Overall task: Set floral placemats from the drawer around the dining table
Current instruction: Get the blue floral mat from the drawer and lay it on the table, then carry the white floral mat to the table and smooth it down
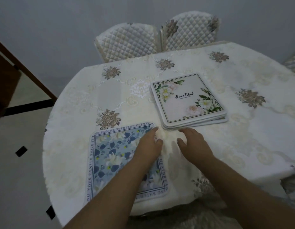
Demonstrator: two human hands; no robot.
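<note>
One blue floral placemat (110, 156) lies at the desk's (242, 138) near edge, left hand (147, 146) flat on it. Right hand (192, 141), fingers relaxed and holding nothing, nears the stack of white floral placemats (187, 100) beyond; likely next, lift the top one.

Dim, flat indoor light, soft overall focus.
The round white embroidered-cloth table (176, 71) bows with wide-angle distortion; faint shadows lie under the hands, and edges beyond it blur.

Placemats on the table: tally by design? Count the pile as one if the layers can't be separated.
Blue floral placemat, laid flat at the near edge: 1
Stack of placemats, white floral "Beautiful" one on top: 1 stack, count inside unclear
Total: 2 items
</note>
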